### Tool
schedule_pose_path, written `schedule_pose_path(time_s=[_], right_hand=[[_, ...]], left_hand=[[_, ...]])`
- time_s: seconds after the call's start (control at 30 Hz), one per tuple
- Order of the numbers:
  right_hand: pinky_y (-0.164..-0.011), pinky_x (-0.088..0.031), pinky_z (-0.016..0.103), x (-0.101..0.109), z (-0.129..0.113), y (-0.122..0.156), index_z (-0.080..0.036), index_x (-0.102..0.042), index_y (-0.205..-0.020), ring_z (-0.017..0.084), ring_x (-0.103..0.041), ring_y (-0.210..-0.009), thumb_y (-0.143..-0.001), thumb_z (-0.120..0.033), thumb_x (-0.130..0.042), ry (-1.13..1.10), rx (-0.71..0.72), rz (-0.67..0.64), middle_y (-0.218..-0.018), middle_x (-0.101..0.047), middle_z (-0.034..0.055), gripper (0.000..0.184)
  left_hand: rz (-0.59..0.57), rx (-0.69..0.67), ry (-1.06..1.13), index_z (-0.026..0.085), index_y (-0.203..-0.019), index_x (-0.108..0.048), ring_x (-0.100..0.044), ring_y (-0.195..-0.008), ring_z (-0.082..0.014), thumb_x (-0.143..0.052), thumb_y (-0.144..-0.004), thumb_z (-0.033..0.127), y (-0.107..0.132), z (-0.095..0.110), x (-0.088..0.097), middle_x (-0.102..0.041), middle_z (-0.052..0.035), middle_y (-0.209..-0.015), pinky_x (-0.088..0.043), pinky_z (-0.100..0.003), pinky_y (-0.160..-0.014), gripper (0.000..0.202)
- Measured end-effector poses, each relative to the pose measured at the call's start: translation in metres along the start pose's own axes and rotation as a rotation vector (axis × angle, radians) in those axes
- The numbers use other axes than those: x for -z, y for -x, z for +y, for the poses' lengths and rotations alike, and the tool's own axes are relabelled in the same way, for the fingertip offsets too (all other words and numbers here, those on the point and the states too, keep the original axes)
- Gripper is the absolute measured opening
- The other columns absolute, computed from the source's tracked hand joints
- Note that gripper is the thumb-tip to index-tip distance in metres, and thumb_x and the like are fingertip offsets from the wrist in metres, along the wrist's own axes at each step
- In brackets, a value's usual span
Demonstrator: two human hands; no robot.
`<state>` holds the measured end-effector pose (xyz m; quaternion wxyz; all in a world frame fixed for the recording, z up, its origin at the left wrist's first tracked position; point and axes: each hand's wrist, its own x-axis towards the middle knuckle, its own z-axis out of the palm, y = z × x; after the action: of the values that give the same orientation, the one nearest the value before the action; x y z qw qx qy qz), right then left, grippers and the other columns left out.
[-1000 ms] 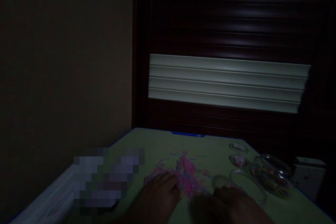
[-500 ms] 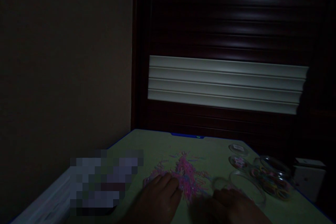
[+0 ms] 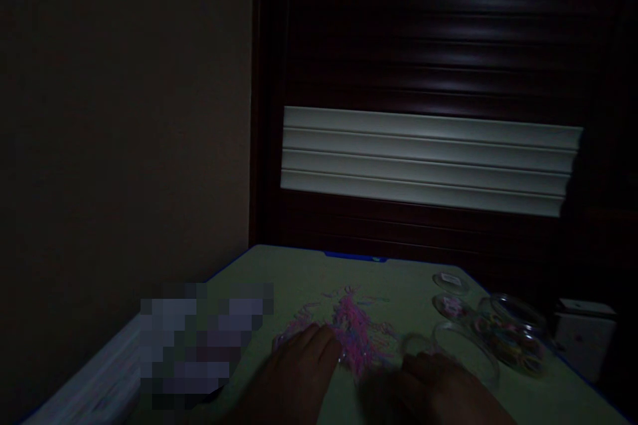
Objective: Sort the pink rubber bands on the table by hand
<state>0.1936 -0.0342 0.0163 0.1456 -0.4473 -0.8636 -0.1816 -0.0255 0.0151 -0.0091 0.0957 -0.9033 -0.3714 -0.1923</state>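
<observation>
A tangled heap of thin pink rubber bands (image 3: 353, 332) lies in the middle of the green tabletop (image 3: 399, 285), with a few loose strands around it. My left hand (image 3: 294, 375) rests on the heap's lower left side, fingertips among the bands. My right hand (image 3: 428, 388), dim and blurred, lies just right of the heap, next to a clear round lid (image 3: 466, 348). In this dark view, I cannot tell whether either hand is gripping bands.
A glass jar of coloured bands (image 3: 511, 335) lies on its side at the right. Behind it are several small clear lids or containers (image 3: 451, 282). A white box (image 3: 583, 345) stands past the table's right edge. A pixelated patch (image 3: 199, 345) covers the left of the table.
The view has drifted slightly, so the jar and white box sit a little further left. My hands stay almost in place at the heap.
</observation>
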Motion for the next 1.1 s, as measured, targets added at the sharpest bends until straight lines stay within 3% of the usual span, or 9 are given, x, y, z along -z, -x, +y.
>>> schedule_pose_path(time_s=[0.17,0.33,0.47,0.63,0.83,1.1], right_hand=[[-0.047,-0.033,0.023,-0.001,-0.002,-0.001,-0.023,-0.061,-0.070,0.013,-0.054,-0.051,-0.059,0.000,-0.059,-0.037,-0.034,0.061,-0.062,-0.060,-0.0028,0.025],[-0.050,-0.036,0.022,0.011,-0.006,-0.002,-0.021,-0.058,-0.070,0.012,-0.054,-0.055,-0.064,0.000,-0.054,-0.109,-0.073,0.038,-0.065,-0.059,-0.0010,0.022],[-0.050,-0.036,0.021,0.021,-0.008,-0.002,-0.020,-0.058,-0.074,0.013,-0.054,-0.059,-0.069,-0.002,-0.052,-0.183,-0.088,0.012,-0.069,-0.058,0.0005,0.020],[-0.057,-0.040,0.021,0.025,-0.009,-0.002,-0.020,-0.059,-0.080,0.014,-0.057,-0.067,-0.072,-0.002,-0.052,-0.246,-0.126,0.012,-0.074,-0.059,0.0012,0.021],[-0.058,-0.040,0.021,0.025,-0.011,-0.004,-0.019,-0.060,-0.087,0.013,-0.056,-0.068,-0.077,-0.004,-0.050,-0.259,-0.112,-0.028,-0.077,-0.060,0.0027,0.020],[-0.060,-0.039,0.019,0.022,-0.014,-0.005,-0.019,-0.064,-0.083,0.012,-0.056,-0.067,-0.070,0.000,-0.055,-0.277,-0.124,-0.038,-0.074,-0.061,0.0008,0.024]], left_hand=[[0.053,0.003,0.150,0.018,-0.101,-0.048,-0.048,-0.096,-0.0207,-0.035,-0.075,-0.001,0.002,0.004,-0.004,-0.054,-0.0061,-0.102,-0.039,-0.035,-0.087,0.035],[-0.010,-0.003,0.455,0.019,-0.090,-0.045,-0.050,-0.084,-0.0155,-0.026,-0.090,0.011,0.001,0.020,0.014,-0.053,-0.0036,-0.089,-0.041,-0.027,-0.075,0.020],[-0.011,0.183,0.753,0.020,-0.085,-0.042,-0.049,-0.066,-0.0118,-0.028,-0.095,0.026,0.000,0.027,0.020,-0.051,0.0018,-0.073,-0.038,-0.023,-0.061,0.018],[-0.054,0.244,1.122,0.019,-0.082,-0.041,-0.049,-0.061,-0.0104,-0.029,-0.094,0.030,-0.002,0.028,0.008,-0.050,0.0029,-0.067,-0.038,-0.022,-0.058,0.020],[-0.072,0.218,1.147,0.018,-0.081,-0.041,-0.049,-0.062,-0.0102,-0.032,-0.094,0.030,-0.003,0.028,0.008,-0.049,0.0036,-0.067,-0.038,-0.022,-0.059,0.019],[-0.095,0.198,1.030,0.019,-0.082,-0.043,-0.050,-0.064,-0.0109,-0.031,-0.094,0.030,0.000,0.029,0.010,-0.051,0.0032,-0.069,-0.036,-0.022,-0.059,0.021]])
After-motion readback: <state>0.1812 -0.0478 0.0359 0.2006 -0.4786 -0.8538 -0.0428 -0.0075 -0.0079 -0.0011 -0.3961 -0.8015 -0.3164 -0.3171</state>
